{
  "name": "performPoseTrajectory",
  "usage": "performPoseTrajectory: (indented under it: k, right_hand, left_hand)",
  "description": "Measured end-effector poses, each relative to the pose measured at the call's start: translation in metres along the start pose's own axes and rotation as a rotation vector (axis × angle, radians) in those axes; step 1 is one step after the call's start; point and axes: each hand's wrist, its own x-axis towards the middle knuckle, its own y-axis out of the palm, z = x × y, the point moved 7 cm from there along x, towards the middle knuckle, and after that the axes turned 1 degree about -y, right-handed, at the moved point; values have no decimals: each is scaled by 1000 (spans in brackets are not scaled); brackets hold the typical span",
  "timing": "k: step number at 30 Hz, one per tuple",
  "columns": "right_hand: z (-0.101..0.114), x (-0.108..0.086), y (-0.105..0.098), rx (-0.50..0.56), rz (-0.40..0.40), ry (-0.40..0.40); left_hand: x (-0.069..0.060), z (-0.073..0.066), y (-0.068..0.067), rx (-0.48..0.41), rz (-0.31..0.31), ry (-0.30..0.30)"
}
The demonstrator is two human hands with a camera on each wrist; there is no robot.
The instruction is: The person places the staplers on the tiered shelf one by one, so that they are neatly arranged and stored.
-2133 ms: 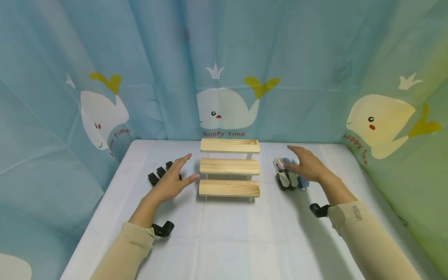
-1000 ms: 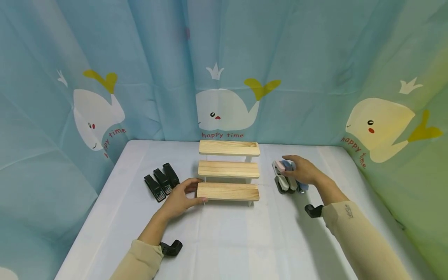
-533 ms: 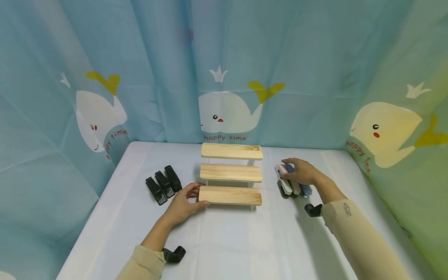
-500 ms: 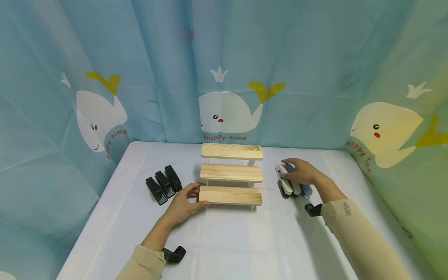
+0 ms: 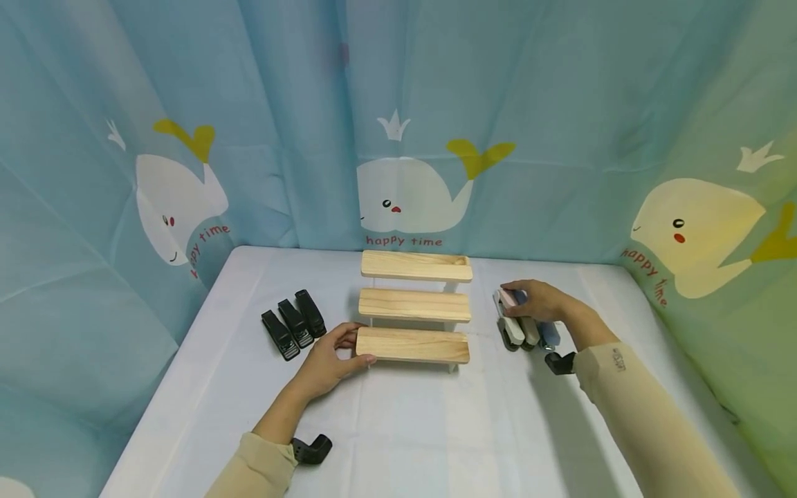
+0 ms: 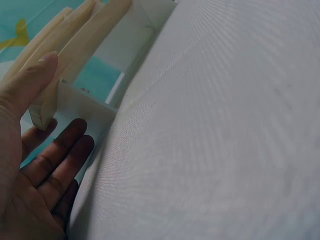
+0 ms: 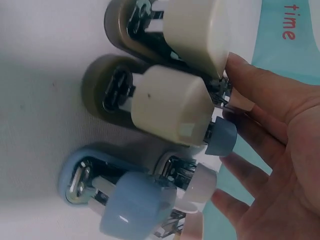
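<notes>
My left hand grips the left end of the lowest board of a three-tier wooden shelf. In the left wrist view its thumb lies against the board, while the other fingers are behind and below the end. On the right, my right hand reaches over a cluster of small staplers. Thumb and index finger pinch the pink stapler in the back row. In front stand cream-grey staplers and a blue stapler. The right wrist view shows the cream stapler close by the thumb; the pink one is mostly hidden there.
Several black staplers lie side by side left of the shelf. A white cloth covers the table. Blue whale-print curtains enclose the back and sides. Each wrist wears a black camera.
Both hands were raised with spread fingers about two seconds ago. The left has come down onto the lowest board's end, the right onto the staplers. Over the last half second they hardly move.
</notes>
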Motion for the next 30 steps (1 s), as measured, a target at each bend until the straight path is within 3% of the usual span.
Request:
performPoseTrajectory:
  k: [12, 30]
  right_hand:
    - [-2, 4, 2, 23, 68, 6]
    - [-5, 11, 0, 43, 43, 6]
  left_hand:
    - [0, -1, -1, -9, -1, 2]
    - [0, -1, -1, 1, -7, 16]
